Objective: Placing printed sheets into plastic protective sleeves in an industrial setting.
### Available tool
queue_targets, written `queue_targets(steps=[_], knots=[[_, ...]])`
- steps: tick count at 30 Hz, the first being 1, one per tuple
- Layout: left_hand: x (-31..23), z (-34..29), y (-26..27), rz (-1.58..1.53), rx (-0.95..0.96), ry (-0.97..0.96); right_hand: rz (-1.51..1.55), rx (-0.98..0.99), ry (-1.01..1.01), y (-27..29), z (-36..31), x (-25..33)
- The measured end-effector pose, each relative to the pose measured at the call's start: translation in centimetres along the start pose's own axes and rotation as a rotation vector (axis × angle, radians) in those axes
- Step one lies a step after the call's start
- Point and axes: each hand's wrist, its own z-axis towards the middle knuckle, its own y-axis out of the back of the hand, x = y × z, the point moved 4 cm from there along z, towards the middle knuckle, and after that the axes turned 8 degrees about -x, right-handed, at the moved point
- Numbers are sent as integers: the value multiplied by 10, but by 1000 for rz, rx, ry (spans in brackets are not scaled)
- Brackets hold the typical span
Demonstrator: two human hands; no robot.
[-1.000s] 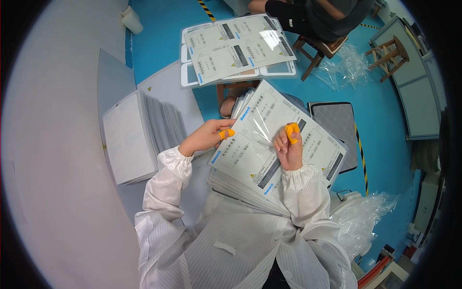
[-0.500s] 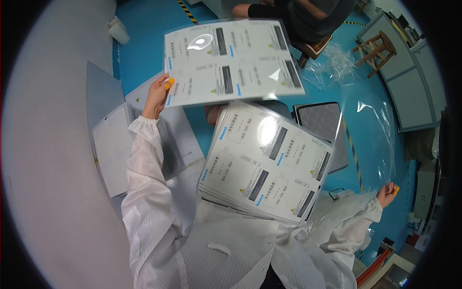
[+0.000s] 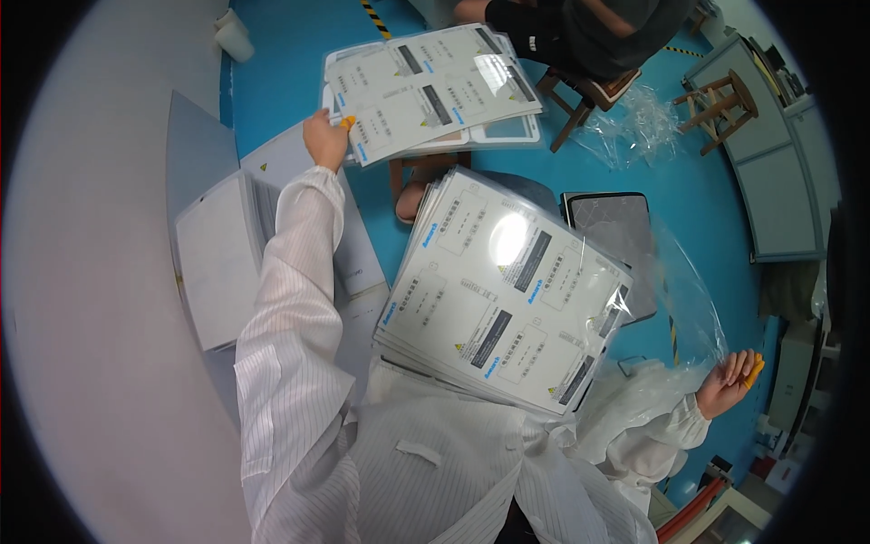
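Floor (image 3: 290, 54): bright blue.
Bench (image 3: 82, 299): pale grey, on the left.
Left hand (image 3: 323, 138): fingers pinch a label sheet (image 3: 426, 86), held far out.
Right hand (image 3: 729, 381): fingers grip a clear bag (image 3: 684, 290).
Sheet stack (image 3: 503, 290): on the lap.
Wooden stool (image 3: 716, 109): far right.

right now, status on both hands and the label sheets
Left hand pinching white printed label sheet over far stack. Right hand holding clear plastic film. Lap stack unobstructed.

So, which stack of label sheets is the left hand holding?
The upper stack of label sheets, out over the blue floor: the left hand pinches its left edge. The bigger stack lies on the person's lap, with no hand on it.
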Motion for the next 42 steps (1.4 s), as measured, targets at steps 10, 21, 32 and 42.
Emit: queue_targets(steps=[10,21,32,42], knots=[[-70,-151,121,-208,1294,36,-793,465,-431,-121,-109,-226],[-90,-207,220,-66,1083,-53,-1122,902,-376,-103,-204,-366],[-76,-195,207,-394,1178,522,-1233,1183,-208,-134,-233,-368],[-74,-194,205,-384,1137,422,-1329,735,-320,-121,-210,-368]])
